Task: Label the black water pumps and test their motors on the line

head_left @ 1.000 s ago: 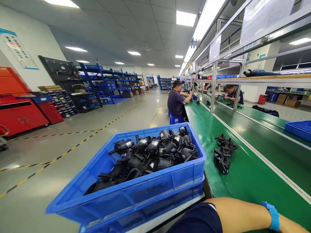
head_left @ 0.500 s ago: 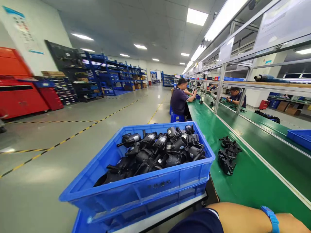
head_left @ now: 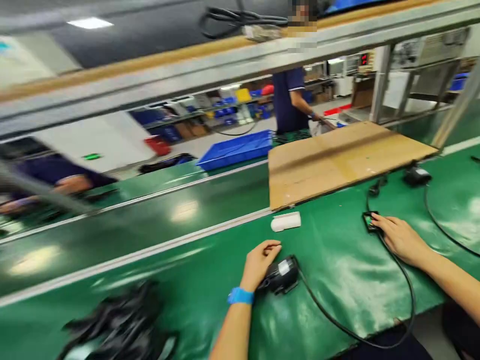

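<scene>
Green mat (head_left: 337, 280) covers the bench in the head view, the only view at this moment

Left hand (head_left: 258, 262), blue wristband (head_left: 240, 296) on the wrist, rests on a black motor-like part (head_left: 281, 274) lying on the mat near the front edge. Fingers curl loosely over its left end, touching it. Can't tell if they actually clamp it or just lie on top

Black cable (head_left: 356, 330) runs from that part, loops along the front edge of the bench and comes back up to a small black handheld unit (head_left: 369, 221) with a green-lit face

Right hand (head_left: 399, 237) lies flat on the mat just right of that unit, fingertips touching its edge. Fingers are extended and together, nothing clamped

White oblong block (head_left: 287, 221) sits on the mat between the two hands, a bit further back, touching neither

Cardboard sheet (head_left: 345, 157) lies flat behind it, across the conveyor lane. A second small black device (head_left: 416, 175) with its own cable sits at the sheet's right corner

Pile of black parts (head_left: 120, 327) at bottom left, too blurred for detail

Blue bin (head_left: 236, 149) on the far lane. A person in a dark blue shirt (head_left: 288, 100) stands behind it. Another person's arm (head_left: 71, 184) leans on the far side at left, blurred
</scene>
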Available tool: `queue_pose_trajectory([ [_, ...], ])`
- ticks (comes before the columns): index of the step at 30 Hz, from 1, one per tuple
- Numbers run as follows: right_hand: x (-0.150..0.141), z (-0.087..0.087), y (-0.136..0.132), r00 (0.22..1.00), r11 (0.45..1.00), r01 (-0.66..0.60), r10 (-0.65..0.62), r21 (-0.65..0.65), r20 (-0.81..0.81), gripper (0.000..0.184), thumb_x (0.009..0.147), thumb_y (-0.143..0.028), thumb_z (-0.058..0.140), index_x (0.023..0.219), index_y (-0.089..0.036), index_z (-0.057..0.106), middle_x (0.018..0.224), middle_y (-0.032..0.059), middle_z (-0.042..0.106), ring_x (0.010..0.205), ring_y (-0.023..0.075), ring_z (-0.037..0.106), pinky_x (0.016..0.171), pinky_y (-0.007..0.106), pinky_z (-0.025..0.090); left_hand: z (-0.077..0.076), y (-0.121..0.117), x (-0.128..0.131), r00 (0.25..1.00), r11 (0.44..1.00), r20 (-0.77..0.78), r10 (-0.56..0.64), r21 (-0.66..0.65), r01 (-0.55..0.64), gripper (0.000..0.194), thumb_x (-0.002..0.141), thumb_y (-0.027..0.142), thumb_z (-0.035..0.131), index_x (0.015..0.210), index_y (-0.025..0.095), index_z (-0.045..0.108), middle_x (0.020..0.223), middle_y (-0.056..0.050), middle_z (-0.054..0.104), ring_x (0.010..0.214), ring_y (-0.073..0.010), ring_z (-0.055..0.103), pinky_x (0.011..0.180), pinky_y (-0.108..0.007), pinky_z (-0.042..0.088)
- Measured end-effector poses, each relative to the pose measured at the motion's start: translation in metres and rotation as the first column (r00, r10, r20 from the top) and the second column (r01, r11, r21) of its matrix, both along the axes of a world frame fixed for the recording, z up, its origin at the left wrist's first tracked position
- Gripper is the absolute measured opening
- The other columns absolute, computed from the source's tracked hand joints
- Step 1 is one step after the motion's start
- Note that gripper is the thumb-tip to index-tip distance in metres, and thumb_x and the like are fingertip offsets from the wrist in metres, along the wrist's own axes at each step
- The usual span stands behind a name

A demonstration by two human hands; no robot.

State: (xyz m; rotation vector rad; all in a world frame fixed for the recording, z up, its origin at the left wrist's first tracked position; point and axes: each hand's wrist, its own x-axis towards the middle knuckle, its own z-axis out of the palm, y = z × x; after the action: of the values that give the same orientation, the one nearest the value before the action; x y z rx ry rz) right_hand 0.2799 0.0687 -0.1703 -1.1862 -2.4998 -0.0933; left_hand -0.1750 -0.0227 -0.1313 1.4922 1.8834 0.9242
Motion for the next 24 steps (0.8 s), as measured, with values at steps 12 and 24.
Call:
queue_pose_trajectory([
  [12,-0.008,0.021,-0.003,0.999,0.988,0.031,-0.025,-0.150,0.043,0.041,0.083,-0.008,0.044,0.117,-0.015,0.067,0.154,0.0086,0.051,0.102,0.0301,0.057,0.086,0.050,0.048,0.002,-0.001,-0.003,0.999,0.998,0.017,0.032,-0.057,-0.031,0.062,0.073,0.073,0.068,0.100,0.017,0.076,0.090,-0.006,0.077,0.084,-0.0221,0.069,0.080,-0.033,0.056],
  [24,-0.004,0.024,-0.021,0.939,0.933,0.305,-0.328,-0.191,-0.100,0.032,0.097,-0.053,0.053,0.096,-0.022,0.059,0.082,0.0041,0.069,0.070,0.0207,0.063,0.060,0.031,0.042,0.058,-0.068,0.006,0.938,0.996,-0.347,0.014,-0.078,-0.044,0.059,0.076,0.073,0.061,0.118,0.033,0.071,0.120,-0.003,0.075,0.107,-0.0319,0.072,0.083,-0.039,0.062],
])
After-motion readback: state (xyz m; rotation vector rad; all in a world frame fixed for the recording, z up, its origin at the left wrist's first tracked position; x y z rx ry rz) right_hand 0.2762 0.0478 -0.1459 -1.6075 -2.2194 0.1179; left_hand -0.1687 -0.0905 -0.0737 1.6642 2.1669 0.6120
